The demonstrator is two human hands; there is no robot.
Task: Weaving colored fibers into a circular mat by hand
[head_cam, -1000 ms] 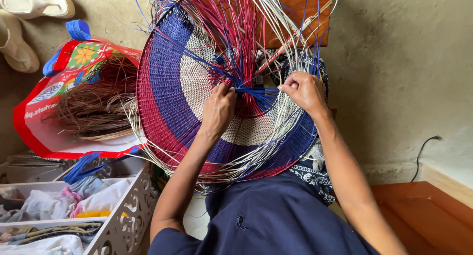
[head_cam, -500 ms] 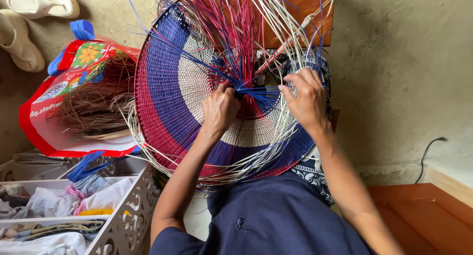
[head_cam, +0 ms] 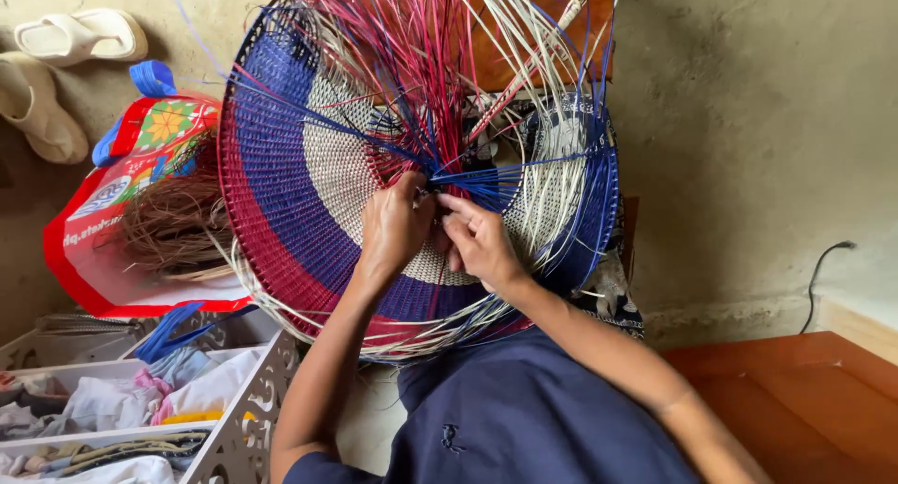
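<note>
A large round woven piece [head_cam: 309, 166] with white, blue and red bands stands on my lap, tilted toward me. Loose red, white and blue strands [head_cam: 421, 63] fan out from its upper part. My left hand [head_cam: 393, 227] pinches strands at the centre of the weave. My right hand [head_cam: 482, 241] sits right beside it, fingers closed on blue strands [head_cam: 486, 180] that run off to the right. The two hands touch near the middle.
A red printed bag [head_cam: 103, 213] with brown fibre [head_cam: 173, 227] lies on the left. Pale sandals [head_cam: 56, 63] sit at the top left. A white cut-out basket [head_cam: 253, 418] of cloth is at the lower left. A wooden step [head_cam: 804, 400] is at the lower right, a cable [head_cam: 823, 269] above it.
My right hand has moved left from the right side of the weave to meet the left hand at the centre. The view has shifted slightly.
</note>
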